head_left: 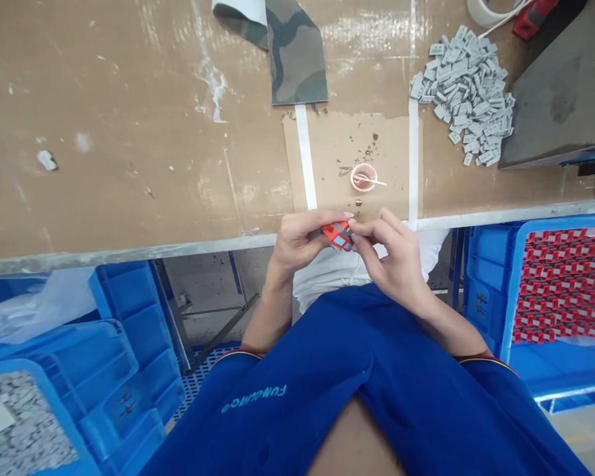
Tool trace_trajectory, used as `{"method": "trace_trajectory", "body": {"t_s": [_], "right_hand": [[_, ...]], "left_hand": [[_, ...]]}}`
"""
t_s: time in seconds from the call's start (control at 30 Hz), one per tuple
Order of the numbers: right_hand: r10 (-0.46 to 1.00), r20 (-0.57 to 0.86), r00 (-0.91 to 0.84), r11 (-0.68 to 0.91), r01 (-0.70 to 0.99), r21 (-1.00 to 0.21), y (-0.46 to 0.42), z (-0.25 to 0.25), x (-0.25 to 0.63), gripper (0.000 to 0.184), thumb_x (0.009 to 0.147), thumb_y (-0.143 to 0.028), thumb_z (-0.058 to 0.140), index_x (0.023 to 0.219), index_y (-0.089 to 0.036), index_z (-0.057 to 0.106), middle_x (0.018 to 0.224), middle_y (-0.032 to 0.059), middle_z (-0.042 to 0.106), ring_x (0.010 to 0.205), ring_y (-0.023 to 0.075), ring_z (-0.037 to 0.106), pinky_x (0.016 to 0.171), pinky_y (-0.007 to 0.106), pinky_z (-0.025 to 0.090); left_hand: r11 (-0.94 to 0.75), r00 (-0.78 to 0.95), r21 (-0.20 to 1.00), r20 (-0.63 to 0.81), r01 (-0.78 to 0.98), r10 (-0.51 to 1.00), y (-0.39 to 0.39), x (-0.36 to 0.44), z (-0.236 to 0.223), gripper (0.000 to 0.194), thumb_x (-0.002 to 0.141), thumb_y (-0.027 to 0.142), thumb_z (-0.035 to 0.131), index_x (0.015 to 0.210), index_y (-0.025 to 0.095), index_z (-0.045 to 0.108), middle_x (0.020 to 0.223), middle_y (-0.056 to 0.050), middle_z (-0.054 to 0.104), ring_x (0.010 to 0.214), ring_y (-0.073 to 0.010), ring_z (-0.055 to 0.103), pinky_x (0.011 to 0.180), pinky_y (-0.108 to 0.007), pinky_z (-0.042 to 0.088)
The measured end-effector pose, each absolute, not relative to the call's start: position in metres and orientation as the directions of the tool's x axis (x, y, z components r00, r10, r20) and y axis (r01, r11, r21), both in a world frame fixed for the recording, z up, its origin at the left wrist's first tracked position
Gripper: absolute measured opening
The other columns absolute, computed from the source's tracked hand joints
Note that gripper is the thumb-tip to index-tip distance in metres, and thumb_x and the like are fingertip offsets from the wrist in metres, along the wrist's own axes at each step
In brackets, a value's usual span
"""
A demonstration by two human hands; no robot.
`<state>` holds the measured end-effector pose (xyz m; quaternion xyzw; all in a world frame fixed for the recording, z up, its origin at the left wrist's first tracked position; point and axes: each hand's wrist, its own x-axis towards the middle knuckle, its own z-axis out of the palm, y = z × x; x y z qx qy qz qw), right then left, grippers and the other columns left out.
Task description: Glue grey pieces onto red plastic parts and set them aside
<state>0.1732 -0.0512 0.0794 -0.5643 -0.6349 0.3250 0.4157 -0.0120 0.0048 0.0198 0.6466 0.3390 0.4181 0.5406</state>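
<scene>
Two bare hands are being held just off the metal bench edge, the left hand and the right hand meeting over a small red-and-grey latticed piece. That piece is being pinched in the air between the fingertips of both hands, with the fingers curled closed on it and none released. Just ahead, a small cup of pinkish liquid with a thin stick across it is being left on a cardboard patch between two white tape strips. A heap of small grey pieces and a camouflage fabric strip are lying further off on the tan bench cover. Red-and-white pieces are being kept in a blue crate to the right, and grey pieces in another blue crate to the left. Teal lettering on the blue shirt is being read, upside down, as roughly "FUNGUNG".
</scene>
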Motion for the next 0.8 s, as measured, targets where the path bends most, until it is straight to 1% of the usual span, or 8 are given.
{"method": "trace_trajectory", "body": {"t_s": [0.13, 0.23, 0.33, 0.37, 0.4, 0.53, 0.67, 0.8], "right_hand": [[0.984, 0.167, -0.069, 0.181, 0.371, -0.911, -0.047, 0.073, 0.184, 0.009, 0.102, -0.019, 0.062, 0.103, -0.022, 0.07, 0.087, 0.0015, 0.061, 0.074, 0.0129, 0.06, 0.066, 0.027, 0.052], [0.979, 0.167, -0.117, 0.199, 0.361, -0.911, -0.042, 0.07, 0.189, 0.01, 0.102, -0.023, 0.062, 0.104, -0.023, 0.072, 0.093, 0.0041, 0.067, 0.081, 0.0148, 0.065, 0.068, 0.028, 0.056], [0.974, 0.225, -0.034, 0.22, 0.403, -0.889, -0.039, 0.066, 0.187, 0.011, 0.102, -0.024, 0.063, 0.104, -0.024, 0.073, 0.095, 0.0049, 0.069, 0.083, 0.016, 0.066, 0.067, 0.03, 0.058], [0.968, 0.252, -0.001, 0.229, 0.42, -0.878, -0.039, 0.064, 0.185, 0.01, 0.101, -0.024, 0.063, 0.104, -0.025, 0.073, 0.094, 0.0048, 0.068, 0.083, 0.0163, 0.067, 0.066, 0.03, 0.058], [0.961, 0.274, 0.019, 0.239, 0.437, -0.867, -0.039, 0.062, 0.183, 0.01, 0.101, -0.024, 0.064, 0.104, -0.025, 0.073, 0.094, 0.0048, 0.068, 0.084, 0.0167, 0.067, 0.066, 0.03, 0.058], [0.953, 0.302, -0.035, 0.279, 0.493, -0.824, -0.039, 0.056, 0.177, 0.011, 0.1, -0.02, 0.064, 0.103, -0.024, 0.073, 0.09, 0.0038, 0.064, 0.083, 0.0164, 0.066, 0.067, 0.029, 0.058], [0.947, 0.314, -0.073, 0.301, 0.546, -0.782, -0.036, 0.055, 0.178, 0.008, 0.1, -0.02, 0.065, 0.099, -0.021, 0.073, 0.082, 0.0007, 0.057, 0.069, 0.0125, 0.059, 0.062, 0.026, 0.051], [0.942, 0.323, -0.095, 0.324, 0.512, -0.795, -0.033, 0.051, 0.178, 0.009, 0.1, -0.021, 0.066, 0.092, -0.02, 0.07, 0.078, -0.0015, 0.054, 0.061, 0.0091, 0.054, 0.057, 0.023, 0.046]], "left_hand": [[-0.192, 0.488, 0.98, 0.196, -0.06, 0.85, 0.007, -0.012, 0.017, 0.03, 0.093, 0.029, 0.08, 0.123, 0.032, 0.081, 0.113, -0.005, 0.085, 0.098, -0.021, 0.084, 0.087, -0.029, 0.069], [-0.149, 0.455, 0.987, 0.163, -0.066, 0.876, 0.007, -0.01, 0.014, 0.037, 0.09, 0.038, 0.083, 0.126, 0.031, 0.078, 0.114, -0.007, 0.085, 0.102, -0.023, 0.083, 0.09, -0.032, 0.07], [-0.091, 0.396, 0.994, 0.107, -0.059, 0.912, 0.005, -0.006, 0.013, 0.062, 0.077, 0.055, 0.09, 0.131, 0.029, 0.074, 0.118, -0.009, 0.083, 0.107, -0.027, 0.082, 0.091, -0.037, 0.07], [-0.087, 0.385, 0.995, 0.098, -0.046, 0.918, 0.004, -0.005, 0.014, 0.066, 0.074, 0.058, 0.091, 0.131, 0.029, 0.074, 0.12, -0.009, 0.082, 0.108, -0.0277, 0.081, 0.091, -0.037, 0.069], [-0.095, 0.379, 0.995, 0.098, -0.028, 0.92, 0.004, -0.004, 0.014, 0.065, 0.074, 0.058, 0.09, 0.131, 0.029, 0.074, 0.121, -0.009, 0.082, 0.108, -0.0277, 0.081, 0.092, -0.038, 0.068], [-0.189, 0.362, 0.982, 0.167, 0.024, 0.917, 0.004, -0.003, 0.017, 0.044, 0.088, 0.044, 0.083, 0.128, 0.028, 0.075, 0.121, -0.008, 0.081, 0.106, -0.0234, 0.079, 0.094, -0.035, 0.064], [-0.234, 0.364, 0.971, 0.232, -0.037, 0.902, 0.006, -0.003, 0.014, 0.046, 0.088, 0.037, 0.085, 0.131, 0.026, 0.074, 0.122, -0.008, 0.081, 0.105, -0.0211, 0.079, 0.093, -0.031, 0.062], [-0.298, 0.348, 0.953, 0.301, -0.063, 0.888, 0.007, -0.004, 0.01, 0.042, 0.089, 0.029, 0.084, 0.13, 0.027, 0.074, 0.123, -0.008, 0.08, 0.113, -0.0222, 0.077, 0.099, -0.033, 0.062]]}}
